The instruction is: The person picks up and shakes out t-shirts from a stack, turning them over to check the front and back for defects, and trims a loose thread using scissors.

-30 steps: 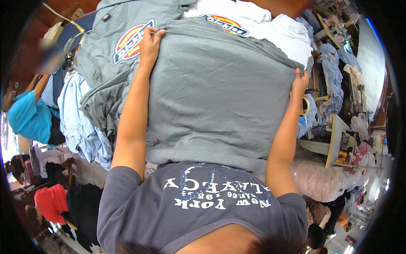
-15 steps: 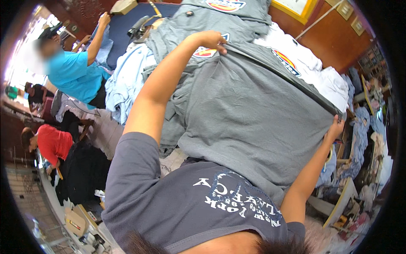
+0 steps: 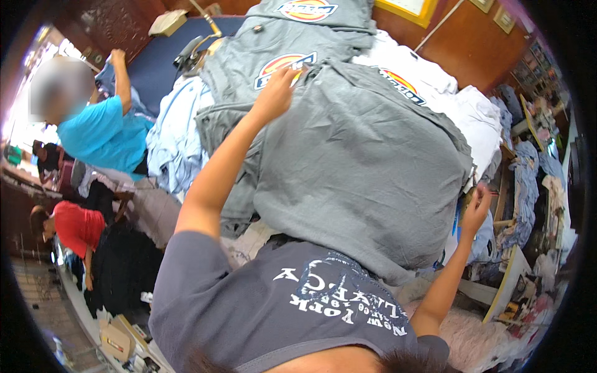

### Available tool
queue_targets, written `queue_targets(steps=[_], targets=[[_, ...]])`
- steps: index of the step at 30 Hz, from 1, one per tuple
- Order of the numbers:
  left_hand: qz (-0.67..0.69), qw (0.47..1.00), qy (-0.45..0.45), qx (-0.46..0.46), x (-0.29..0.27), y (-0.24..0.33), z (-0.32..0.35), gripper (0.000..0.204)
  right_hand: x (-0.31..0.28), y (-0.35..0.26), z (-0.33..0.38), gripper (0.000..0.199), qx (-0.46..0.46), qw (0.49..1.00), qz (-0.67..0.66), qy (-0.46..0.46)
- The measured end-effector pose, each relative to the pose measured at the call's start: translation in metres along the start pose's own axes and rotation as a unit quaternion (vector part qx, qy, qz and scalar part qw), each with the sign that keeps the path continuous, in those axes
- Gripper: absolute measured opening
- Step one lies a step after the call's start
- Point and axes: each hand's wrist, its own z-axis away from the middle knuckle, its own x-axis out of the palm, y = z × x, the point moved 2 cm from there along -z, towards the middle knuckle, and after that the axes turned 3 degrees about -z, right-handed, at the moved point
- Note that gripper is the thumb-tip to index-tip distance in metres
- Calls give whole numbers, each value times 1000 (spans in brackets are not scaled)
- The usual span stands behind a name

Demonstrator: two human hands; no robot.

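A large grey T-shirt (image 3: 360, 161) lies spread over the pile, its lower part hanging towards my body. At its far left corner is my left hand (image 3: 275, 96), fingers stretched over the printed patch of another grey shirt (image 3: 245, 68). Those fingertips are beside the spread shirt's edge, and the hand looks open. My right hand (image 3: 476, 211) is raised just off the shirt's right side, fingers apart and slightly bent. A small dark and reddish thing shows by its fingertips, too small to name.
White shirts (image 3: 479, 118) are heaped beyond the grey one, and light blue garments (image 3: 177, 133) at left. A person in a blue shirt (image 3: 106, 133) stands at the table's left; another in red (image 3: 78, 227) bends over black cloth (image 3: 127, 267). Shelves with clothes (image 3: 528, 180) line the right.
The grey T-shirt's far edge, held taut between my hands before, is now slack. My right hand has come off its corner and moved down; my left hand has shifted left and nearer.
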Motion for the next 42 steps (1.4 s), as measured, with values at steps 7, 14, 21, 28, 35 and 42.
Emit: queue_targets(steps=[7, 14, 21, 28, 35, 42], targets=[[145, 954, -240, -104, -66, 84, 158, 43, -64, -34, 189, 34, -63, 982, 137, -110], [14, 953, -302, 17, -54, 141, 199, 37, -41, -62, 216, 36, -13, 993, 71, -97], [262, 866, -378, -194, -77, 103, 146, 17, -92, -80, 133, 17, 6, 977, -33, -210], [569, 759, -112, -297, -49, 34, 34, 26, -43, -24, 18, 25, 354, 735, -573, -73], [522, 658, -293, -457, 8, -3, 57, 45, -3, -36, 16, 43, 409, 716, -488, -287], [636, 709, -147, -267, -91, 45, 1, 23, -91, -54, -36, 39, 281, 799, -494, -198]])
